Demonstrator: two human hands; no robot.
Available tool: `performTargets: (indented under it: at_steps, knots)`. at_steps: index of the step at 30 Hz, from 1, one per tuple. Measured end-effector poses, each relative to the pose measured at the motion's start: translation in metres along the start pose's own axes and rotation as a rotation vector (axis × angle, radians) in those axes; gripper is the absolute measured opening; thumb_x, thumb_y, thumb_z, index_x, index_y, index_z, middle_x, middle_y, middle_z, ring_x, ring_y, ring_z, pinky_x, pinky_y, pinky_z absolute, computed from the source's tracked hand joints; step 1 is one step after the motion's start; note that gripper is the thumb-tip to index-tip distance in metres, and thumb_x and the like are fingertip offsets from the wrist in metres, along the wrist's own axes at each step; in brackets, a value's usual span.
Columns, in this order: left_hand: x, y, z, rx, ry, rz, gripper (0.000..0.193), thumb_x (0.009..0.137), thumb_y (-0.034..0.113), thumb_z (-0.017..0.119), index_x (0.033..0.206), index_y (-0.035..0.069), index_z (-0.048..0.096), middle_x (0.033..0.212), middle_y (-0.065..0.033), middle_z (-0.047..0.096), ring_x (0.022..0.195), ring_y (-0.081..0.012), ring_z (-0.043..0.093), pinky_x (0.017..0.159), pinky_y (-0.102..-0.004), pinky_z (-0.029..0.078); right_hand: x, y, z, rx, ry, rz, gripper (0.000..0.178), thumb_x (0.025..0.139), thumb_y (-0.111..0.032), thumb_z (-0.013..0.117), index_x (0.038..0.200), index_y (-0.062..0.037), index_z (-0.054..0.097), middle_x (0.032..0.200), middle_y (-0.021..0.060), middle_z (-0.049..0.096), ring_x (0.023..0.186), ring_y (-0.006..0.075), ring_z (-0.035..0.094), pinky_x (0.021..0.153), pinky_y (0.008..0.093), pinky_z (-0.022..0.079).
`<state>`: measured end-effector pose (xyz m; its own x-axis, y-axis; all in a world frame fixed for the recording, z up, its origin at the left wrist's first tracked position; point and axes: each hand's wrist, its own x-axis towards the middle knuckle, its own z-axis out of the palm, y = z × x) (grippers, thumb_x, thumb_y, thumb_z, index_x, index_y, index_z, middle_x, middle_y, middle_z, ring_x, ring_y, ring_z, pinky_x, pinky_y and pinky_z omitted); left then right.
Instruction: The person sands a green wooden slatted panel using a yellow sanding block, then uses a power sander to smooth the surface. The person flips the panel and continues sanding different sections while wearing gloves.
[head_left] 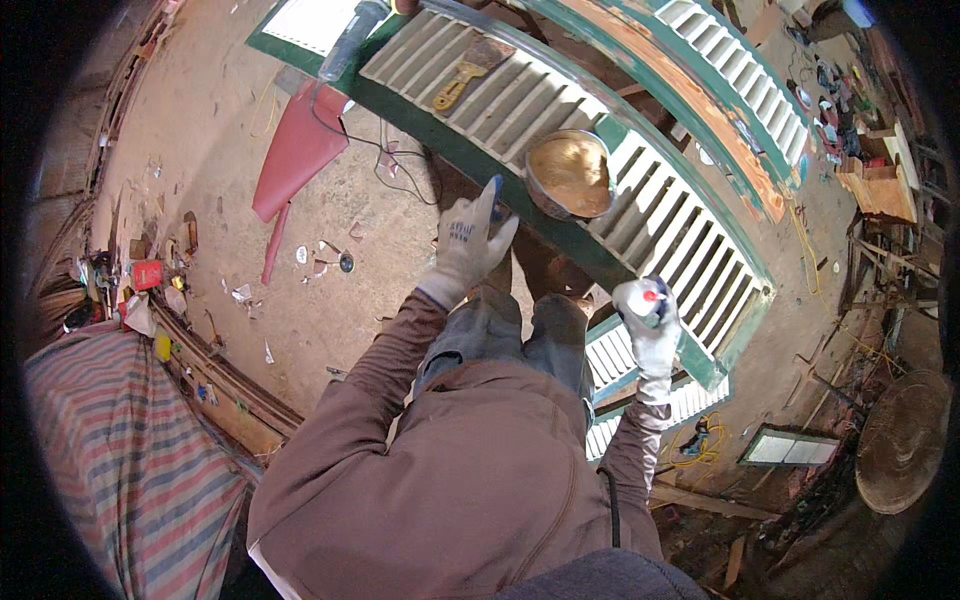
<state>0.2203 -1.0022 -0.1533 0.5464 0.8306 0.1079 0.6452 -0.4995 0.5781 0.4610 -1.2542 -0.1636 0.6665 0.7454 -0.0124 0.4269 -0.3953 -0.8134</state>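
A louvred shutter panel (510, 100) with a green frame and pale slats lies across in front of me. My left hand (468, 240), in a white glove with blue fingertips, is beside the shutter's near edge, its fingers stretched out and apart with nothing seen in them. My right hand (650, 335), also gloved, is closed at the panel's right end around a small white thing with a red tip (651, 296), mostly hidden by the fingers. On the slats stand a round metal bowl of brown paste (570, 168) and a putty knife (470, 76) with a yellow handle.
A grey corded power tool (350, 42) rests at the panel's left end, its black cable hanging down. Below it lies a red sheet (300, 150). Another green shutter (740, 80) is beyond. Striped cloth (130, 450) covers something at left; a round woven tray (903, 440) is at right.
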Motion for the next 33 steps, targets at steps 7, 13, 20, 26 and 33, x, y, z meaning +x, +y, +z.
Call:
performTargets:
  at_steps: [7,13,20,26,33]
  knots:
    - [-0.115,-0.129,-0.080,0.083,-0.396,-0.456,0.095,0.095,0.041,0.066,0.165,0.008,0.011,0.091,-0.0157,0.076,0.080,-0.0392,0.073,0.075,-0.0502,0.056,0.035,-0.057,0.100,-0.256,-0.085,-0.366,0.066,0.073,-0.015,0.089,0.131,0.0002,0.062,0.146,0.0242,0.053,0.126,0.0365,0.060,0.105,0.0442,0.051]
    - [-0.217,-0.268,-0.141,0.249,-0.493,-0.681,0.094,0.097,0.049,0.060,0.165,0.008,0.009,0.101,-0.0115,0.078,0.087,-0.0380,0.074,0.081,-0.0493,0.056,0.060,-0.078,0.146,-0.151,-0.164,-0.287,0.067,0.073,-0.019,0.090,0.130,0.0028,0.062,0.134,0.0200,0.062,0.119,0.0332,0.065,0.106,0.0387,0.050]
    - [-0.239,-0.316,-0.163,0.267,-0.555,-0.836,0.089,0.098,0.056,0.055,0.165,0.010,0.018,0.113,-0.0156,0.076,0.105,-0.0385,0.071,0.093,-0.0495,0.053,0.033,-0.093,0.117,-0.293,-0.129,-0.201,0.063,0.076,-0.025,0.089,0.126,0.0029,0.062,0.123,0.0239,0.064,0.115,0.0408,0.063,0.099,0.0453,0.052]
    - [-0.194,-0.293,-0.154,0.037,-0.590,-0.763,0.082,0.098,0.055,0.055,0.162,0.012,0.030,0.124,-0.0166,0.072,0.114,-0.0391,0.068,0.099,-0.0488,0.051,-0.010,-0.136,0.095,-0.508,-0.094,-0.173,0.061,0.074,-0.019,0.090,0.123,0.0028,0.062,0.119,0.0222,0.063,0.109,0.0407,0.064,0.096,0.0464,0.052]
    - [-0.107,-0.307,-0.164,-0.008,-0.601,-0.584,0.080,0.098,0.056,0.053,0.162,0.013,0.030,0.136,-0.0195,0.066,0.124,-0.0398,0.063,0.106,-0.0485,0.047,0.021,-0.180,0.149,-0.477,-0.163,-0.264,0.070,0.070,-0.019,0.093,0.126,0.0050,0.059,0.124,0.0246,0.062,0.113,0.0426,0.062,0.098,0.0484,0.052]
